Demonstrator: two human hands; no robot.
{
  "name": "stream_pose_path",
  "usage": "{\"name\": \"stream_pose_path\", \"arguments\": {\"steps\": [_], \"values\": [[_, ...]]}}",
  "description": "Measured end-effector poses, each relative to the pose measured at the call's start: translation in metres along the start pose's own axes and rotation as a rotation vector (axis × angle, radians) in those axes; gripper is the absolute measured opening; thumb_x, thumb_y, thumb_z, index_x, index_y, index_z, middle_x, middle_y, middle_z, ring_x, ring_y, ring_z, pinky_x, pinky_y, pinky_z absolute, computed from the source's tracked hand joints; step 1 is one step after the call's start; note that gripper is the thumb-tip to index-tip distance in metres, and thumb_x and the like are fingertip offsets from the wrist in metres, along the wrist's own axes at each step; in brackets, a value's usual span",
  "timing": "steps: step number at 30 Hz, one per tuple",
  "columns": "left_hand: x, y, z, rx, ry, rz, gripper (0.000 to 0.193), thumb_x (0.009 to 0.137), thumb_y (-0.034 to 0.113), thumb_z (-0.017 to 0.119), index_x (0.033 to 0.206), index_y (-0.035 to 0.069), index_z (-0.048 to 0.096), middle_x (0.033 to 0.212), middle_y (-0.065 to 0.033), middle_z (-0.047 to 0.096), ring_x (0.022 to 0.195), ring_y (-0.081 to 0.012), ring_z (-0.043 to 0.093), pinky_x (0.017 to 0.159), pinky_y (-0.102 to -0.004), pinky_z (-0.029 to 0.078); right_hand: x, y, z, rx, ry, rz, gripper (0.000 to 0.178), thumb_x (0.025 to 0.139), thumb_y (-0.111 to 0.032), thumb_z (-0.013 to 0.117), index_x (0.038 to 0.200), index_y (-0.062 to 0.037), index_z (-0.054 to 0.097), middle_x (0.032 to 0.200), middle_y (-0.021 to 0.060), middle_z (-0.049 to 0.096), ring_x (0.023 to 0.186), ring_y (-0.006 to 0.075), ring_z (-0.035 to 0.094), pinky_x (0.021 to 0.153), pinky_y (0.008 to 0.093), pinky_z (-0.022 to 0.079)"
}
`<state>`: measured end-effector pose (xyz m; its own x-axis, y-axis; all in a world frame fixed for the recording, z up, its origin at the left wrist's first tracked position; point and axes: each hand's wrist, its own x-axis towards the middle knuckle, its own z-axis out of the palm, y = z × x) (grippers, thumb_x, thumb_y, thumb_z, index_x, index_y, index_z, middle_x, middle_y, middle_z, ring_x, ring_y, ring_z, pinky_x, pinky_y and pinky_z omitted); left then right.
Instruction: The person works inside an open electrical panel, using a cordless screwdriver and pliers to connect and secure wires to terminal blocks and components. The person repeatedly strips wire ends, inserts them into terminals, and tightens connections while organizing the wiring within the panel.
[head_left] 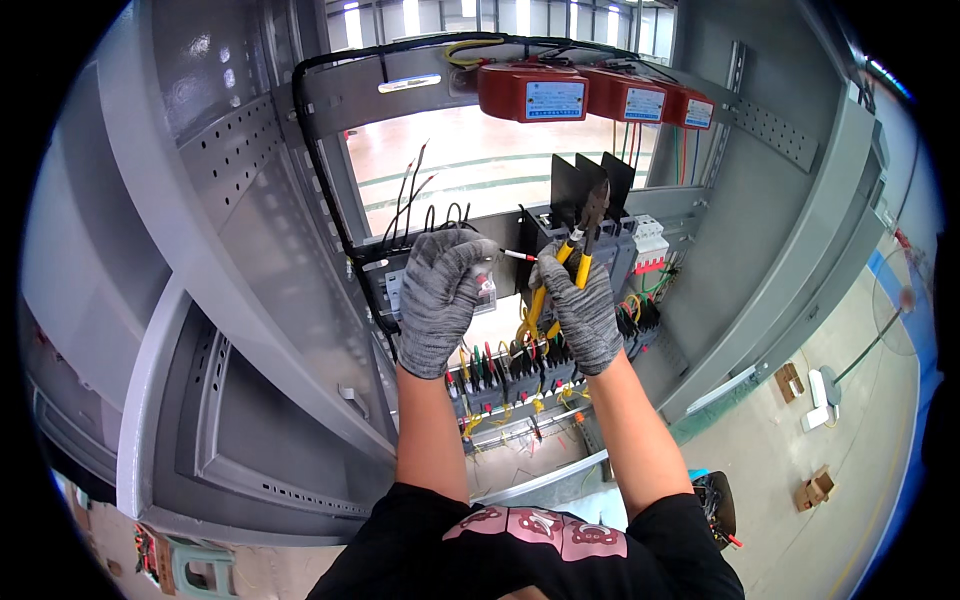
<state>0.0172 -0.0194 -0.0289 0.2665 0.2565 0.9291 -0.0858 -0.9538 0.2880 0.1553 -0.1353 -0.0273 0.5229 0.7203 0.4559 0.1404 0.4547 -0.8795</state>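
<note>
My left hand (440, 300), in a grey knit glove, is closed in a pinch around a thin black wire. The wire end (517, 255), with a white sleeve and a red tip, spans the gap to my right fingertips. My gloved right hand (585, 315) grips yellow-handled pliers (586, 245), jaws pointing up. Its thumb and forefinger meet at the wire's red tip; whether they pinch it is hard to see. Behind my right hand stands a dark grey breaker (620, 245) with black upright barrier plates (570, 185). A clear-covered device (486, 290) is partly hidden by my left hand.
A grey metal cabinet frame (190, 240) surrounds my arms. Red transformers (535, 92) hang on the upper rail. Loose black wires (408, 195) stick up at left. Below, a row of wired devices (520, 380) crosses the cabinet. A fan (905, 300) and a cardboard box (815, 490) stand right.
</note>
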Motion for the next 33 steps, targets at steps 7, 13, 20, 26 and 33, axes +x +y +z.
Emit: {"name": "stream_pose_path", "arguments": {"steps": [7, 13, 20, 26, 33], "values": [[0.032, 0.013, 0.003, 0.183, -0.110, 0.090, 0.018, 0.077, 0.013, 0.067, 0.095, 0.010, 0.069, 0.093, -0.0072, 0.065, 0.093, -0.0264, 0.058, 0.086, -0.0391, 0.043, -0.003, -0.001, -0.010, 0.017, -0.009, 0.082, 0.014, 0.095, -0.018, 0.056, 0.095, -0.0042, 0.058, 0.073, 0.0021, 0.060, 0.067, 0.0097, 0.058, 0.062, 0.0253, 0.049], [0.057, 0.014, 0.016, 0.272, -0.167, 0.050, 0.016, 0.073, 0.019, 0.068, 0.087, 0.012, 0.071, 0.086, -0.0065, 0.064, 0.089, -0.0275, 0.055, 0.087, -0.0411, 0.039, -0.003, -0.003, -0.017, -0.149, -0.030, 0.061, 0.020, 0.095, -0.019, 0.057, 0.103, -0.0016, 0.059, 0.082, 0.0073, 0.065, 0.073, 0.0122, 0.060, 0.067, 0.0274, 0.049], [0.053, 0.009, 0.033, 0.083, -0.144, -0.017, 0.015, 0.076, 0.019, 0.070, 0.088, 0.009, 0.071, 0.080, -0.0095, 0.066, 0.077, -0.0273, 0.061, 0.076, -0.0373, 0.046, 0.008, 0.008, -0.020, -0.400, -0.094, 0.116, 0.026, 0.095, -0.021, 0.058, 0.114, -0.0034, 0.059, 0.092, 0.0028, 0.063, 0.083, 0.0091, 0.057, 0.074, 0.0244, 0.048], [0.047, 0.007, 0.036, 0.132, -0.089, 0.017, 0.015, 0.076, 0.018, 0.069, 0.088, 0.009, 0.071, 0.081, -0.0096, 0.067, 0.078, -0.0277, 0.061, 0.075, -0.0381, 0.046, 0.004, 0.002, -0.009, -0.339, -0.033, 0.133, 0.022, 0.094, -0.023, 0.058, 0.107, -0.0038, 0.059, 0.075, -0.0008, 0.058, 0.063, 0.0063, 0.052, 0.056, 0.0219, 0.044], [0.044, 0.008, 0.040, 0.088, -0.031, 0.003, 0.013, 0.075, 0.017, 0.071, 0.084, 0.009, 0.070, 0.079, -0.0075, 0.066, 0.077, -0.0260, 0.060, 0.077, -0.0382, 0.045, 0.004, -0.001, -0.006, -0.368, -0.006, 0.148, 0.023, 0.094, -0.024, 0.058, 0.107, -0.0042, 0.059, 0.073, -0.0013, 0.057, 0.059, 0.0052, 0.051, 0.051, 0.0210, 0.042]]}}
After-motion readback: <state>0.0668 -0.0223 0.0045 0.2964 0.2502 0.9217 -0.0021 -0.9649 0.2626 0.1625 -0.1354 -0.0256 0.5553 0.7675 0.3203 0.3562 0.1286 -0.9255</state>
